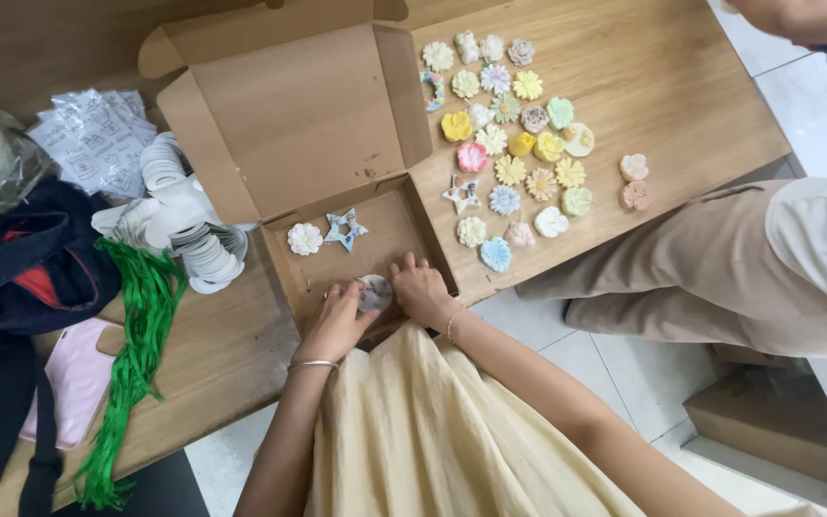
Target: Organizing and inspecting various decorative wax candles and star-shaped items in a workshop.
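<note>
An open brown cardboard box [394,206] lies on a wooden table [681,86]. Inside it sit a white flower-shaped piece [304,238] and a blue-and-white star-shaped piece [345,229]. My left hand [337,325] and my right hand [421,290] meet at the box's near edge, both fingers pinching a small round pale piece [373,292] between them. Right of the box, several pastel flower-shaped pieces [519,144] in yellow, pink, blue, green and white are spread on the table, with one star piece [461,194] closest to the box.
Left of the box lie white round tags [205,251], clear packets [98,139], green raffia strands [136,354], a pink pouch [78,378] and a dark bag [21,268]. Another person in beige trousers [701,268] sits at the right. A cardboard box [777,426] rests on the floor.
</note>
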